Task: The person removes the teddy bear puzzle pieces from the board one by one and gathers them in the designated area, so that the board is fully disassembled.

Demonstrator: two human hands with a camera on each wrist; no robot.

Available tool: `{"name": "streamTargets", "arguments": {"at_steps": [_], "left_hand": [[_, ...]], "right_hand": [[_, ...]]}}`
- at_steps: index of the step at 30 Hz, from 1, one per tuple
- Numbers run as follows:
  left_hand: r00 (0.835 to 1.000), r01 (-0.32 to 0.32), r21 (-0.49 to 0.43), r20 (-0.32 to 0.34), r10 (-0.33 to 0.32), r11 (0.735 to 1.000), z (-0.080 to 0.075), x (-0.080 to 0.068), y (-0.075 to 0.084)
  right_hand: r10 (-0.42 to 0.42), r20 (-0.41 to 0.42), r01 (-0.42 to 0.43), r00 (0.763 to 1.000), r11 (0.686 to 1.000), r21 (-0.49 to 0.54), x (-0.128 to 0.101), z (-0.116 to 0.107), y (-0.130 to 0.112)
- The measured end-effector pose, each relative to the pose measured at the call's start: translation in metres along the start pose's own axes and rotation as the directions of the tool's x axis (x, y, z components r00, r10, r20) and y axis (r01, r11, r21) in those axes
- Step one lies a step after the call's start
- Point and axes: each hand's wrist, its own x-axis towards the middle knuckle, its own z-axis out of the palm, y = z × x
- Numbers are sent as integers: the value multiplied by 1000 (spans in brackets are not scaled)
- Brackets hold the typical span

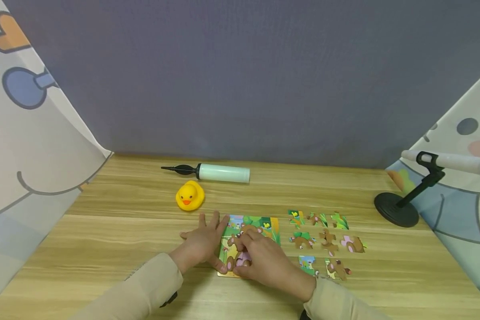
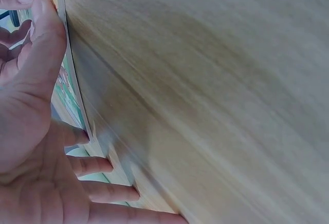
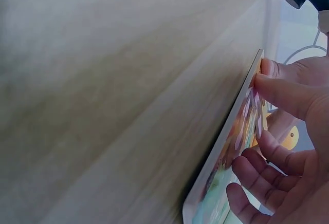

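Observation:
A square bear puzzle board (image 1: 226,258) lies on the wooden table, its picture partly covered by both hands. My left hand (image 1: 202,244) spreads its fingers at the board's left side, the thumb on the near left part of the board and the other fingertips on the table and board edge. Over the board's near half, my right hand (image 1: 266,262) pinches a brown-and-pink puzzle piece (image 1: 244,258) between thumb and fingers, against the board. Several loose puzzle pieces (image 1: 302,240) lie in rough rows to the right, showing bear parts, grass and a duck.
A yellow rubber duck (image 1: 190,196) sits beyond the left hand. Behind it lies a pale green hand pump (image 1: 224,173) with a black nozzle. At the right stands a black round-based stand (image 1: 397,209) carrying a white tube. A grey partition (image 1: 248,80) closes the back.

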Motion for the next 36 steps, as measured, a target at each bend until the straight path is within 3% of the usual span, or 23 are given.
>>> {"name": "streamTargets", "arguments": {"at_steps": [8, 16, 24, 31, 36], "left_hand": [[1000, -21, -1, -14, 21, 1000, 0, 0, 1], [1000, -12, -29, -7, 12, 999, -1, -1, 1], [1000, -24, -48, -9, 23, 999, -1, 0, 0], [1000, -12, -53, 4, 12, 999, -1, -2, 0], [1000, -17, -47, 4, 17, 999, -2, -3, 0]], "right_hand": [[12, -55, -16, 998, 998, -59, -6, -5, 5], [53, -10, -54, 999, 995, -87, -11, -16, 18], [19, -32, -23, 999, 992, -125, -13, -18, 25], [-22, 14, 21, 1000, 999, 29, -10, -20, 33], [-41, 37, 39, 999, 998, 42, -11, -24, 38]]}}
